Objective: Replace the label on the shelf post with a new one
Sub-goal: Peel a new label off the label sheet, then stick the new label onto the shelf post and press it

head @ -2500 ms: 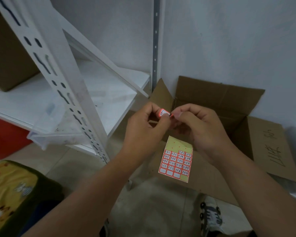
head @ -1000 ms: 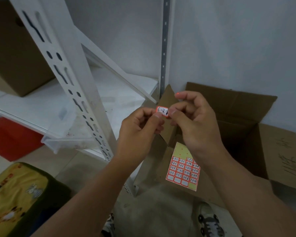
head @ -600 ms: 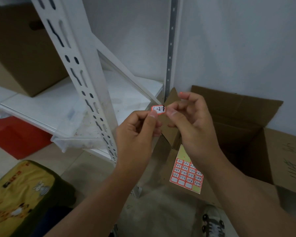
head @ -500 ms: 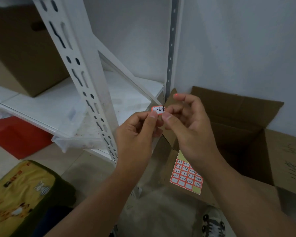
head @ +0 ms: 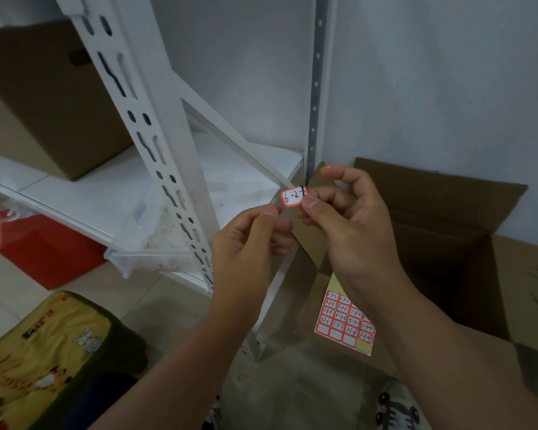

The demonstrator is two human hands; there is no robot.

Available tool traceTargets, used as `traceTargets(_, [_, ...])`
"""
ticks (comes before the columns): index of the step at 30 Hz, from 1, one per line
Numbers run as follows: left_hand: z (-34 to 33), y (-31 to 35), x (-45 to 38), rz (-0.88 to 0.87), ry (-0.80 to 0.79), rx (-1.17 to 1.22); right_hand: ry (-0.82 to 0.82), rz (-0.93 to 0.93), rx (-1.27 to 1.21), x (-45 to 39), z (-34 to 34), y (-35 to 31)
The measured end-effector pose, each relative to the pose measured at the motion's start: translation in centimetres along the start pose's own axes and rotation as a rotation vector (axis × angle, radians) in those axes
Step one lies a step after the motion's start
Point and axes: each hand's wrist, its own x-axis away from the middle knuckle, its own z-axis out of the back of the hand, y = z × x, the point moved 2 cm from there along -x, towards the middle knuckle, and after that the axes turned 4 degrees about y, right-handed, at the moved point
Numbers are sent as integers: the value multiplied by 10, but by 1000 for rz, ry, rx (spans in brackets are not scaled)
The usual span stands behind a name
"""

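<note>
A small white label [head: 292, 197] with an orange-red border and handwritten "6-2-" is pinched by its right end between thumb and forefinger of my right hand [head: 351, 225]. A sheet of similar labels [head: 347, 321] hangs below that hand, its top hidden behind the palm. My left hand [head: 249, 243] has its fingers curled, and its thumb tip sits just below the label's left corner; I cannot tell if they touch. The white slotted shelf post [head: 156, 144] leans to the left of both hands, with no label visible on it.
A grey perforated rear post [head: 316, 88] runs up the wall behind the hands. An open cardboard box [head: 448, 212] stands on the right. The shelf carries a closed cardboard box [head: 44, 103] and a clear plastic tray [head: 149, 256]. Below lie a red bag [head: 44, 252] and a yellow cushion [head: 28, 352].
The label has turned so that its writing faces me, and both hands have lifted a little. The left thumb has slid off the label, leaving it in the right hand.
</note>
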Motion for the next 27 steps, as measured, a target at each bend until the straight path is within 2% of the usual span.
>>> traceTargets(7, [2, 4, 0, -138, -47, -103, -112, -15, -2, 1, 0, -1])
traceTargets(20, [2, 7, -2, -182, 52, -132, -8, -22, 65, 4, -5, 7])
traceTargets(27, [8, 9, -4, -206, 73, -152, -74, -35, -29, 3, -15, 5])
